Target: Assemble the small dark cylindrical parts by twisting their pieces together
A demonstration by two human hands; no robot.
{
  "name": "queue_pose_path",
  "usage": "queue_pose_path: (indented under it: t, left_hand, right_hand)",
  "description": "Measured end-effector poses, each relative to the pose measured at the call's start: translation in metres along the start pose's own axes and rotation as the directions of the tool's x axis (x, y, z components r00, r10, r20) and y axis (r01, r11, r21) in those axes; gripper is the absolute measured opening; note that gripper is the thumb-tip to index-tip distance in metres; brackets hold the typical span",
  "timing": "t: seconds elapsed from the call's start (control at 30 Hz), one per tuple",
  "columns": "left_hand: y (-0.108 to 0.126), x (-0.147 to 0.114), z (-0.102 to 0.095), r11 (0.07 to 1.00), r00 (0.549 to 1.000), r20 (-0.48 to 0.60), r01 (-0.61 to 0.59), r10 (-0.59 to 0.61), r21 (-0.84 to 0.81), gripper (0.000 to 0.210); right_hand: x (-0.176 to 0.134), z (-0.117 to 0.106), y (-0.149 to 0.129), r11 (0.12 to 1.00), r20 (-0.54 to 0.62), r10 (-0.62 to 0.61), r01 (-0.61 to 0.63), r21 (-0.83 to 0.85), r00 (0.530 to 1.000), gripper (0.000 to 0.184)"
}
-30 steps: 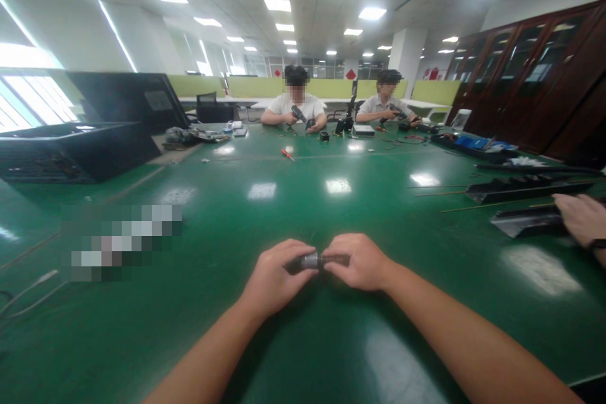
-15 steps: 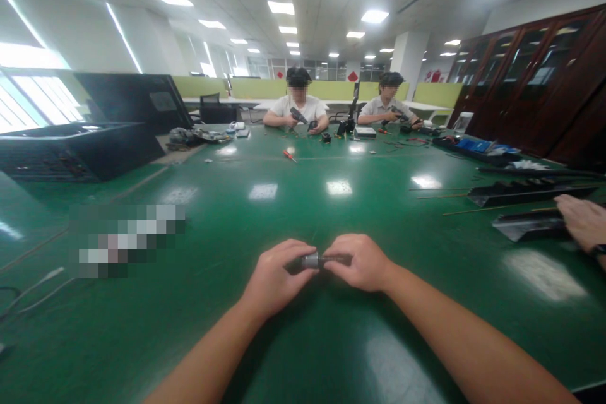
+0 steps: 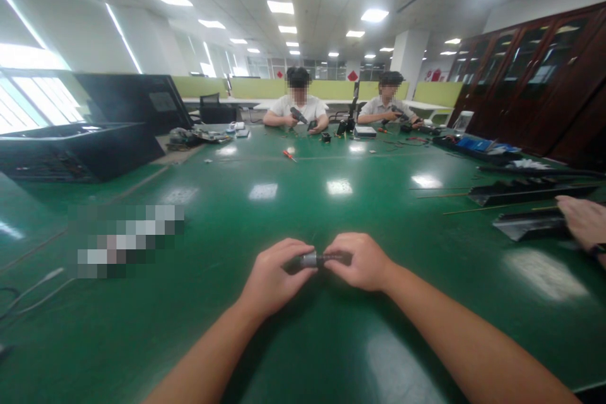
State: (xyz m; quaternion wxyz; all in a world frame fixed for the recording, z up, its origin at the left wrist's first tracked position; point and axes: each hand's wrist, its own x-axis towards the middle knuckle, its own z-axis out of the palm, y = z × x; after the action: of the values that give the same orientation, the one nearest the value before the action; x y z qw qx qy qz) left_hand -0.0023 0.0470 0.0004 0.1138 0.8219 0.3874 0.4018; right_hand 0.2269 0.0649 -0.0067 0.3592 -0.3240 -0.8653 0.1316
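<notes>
In the head view, your left hand [image 3: 277, 274] has thumb and fingers closed around the silver part of a small dark-and-silver cylinder [image 3: 309, 259], while your right hand [image 3: 360, 260] pinches its thinner dark end, the piece lying crosswise between both hands over the near middle of the green desk [image 3: 303, 341]. Farther across lies a red screwdriver [image 3: 289, 156]; to your right, a co-worker's hand [image 3: 583, 221] is at the end of a black channel [image 3: 528, 225].

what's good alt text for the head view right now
Left hand and right hand grip a small silver and dark cylindrical part over a green table. Two people are opposite; another person's hand shows at right.
</notes>
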Motion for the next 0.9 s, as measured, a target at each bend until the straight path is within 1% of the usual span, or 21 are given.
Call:
queue_pose_path:
  t: [0.27,0.6,0.9]
  left_hand:
    - [0.0024,0.0014,-0.0016,1.000,1.000,0.007,0.005,-0.005,-0.001,0.021]
    - [0.0004,0.0005,-0.0033,1.000,1.000,-0.017,-0.012,0.012,0.003,0.022]
    - [-0.0033,0.0005,-0.0029,1.000,1.000,-0.021,0.007,-0.007,0.016,0.025]
  right_hand:
    - [-0.0006,-0.0024,-0.0023,1.000,-0.001,0.015,-0.015,0.005,1.000,0.011]
    - [-0.0009,-0.0038,-0.0006,1.000,-0.016,0.030,-0.030,0.004,0.999,0.009]
    - [-0.0010,-0.0057,0.0001,0.999,-0.031,0.054,-0.054,-0.002,0.998,0.010]
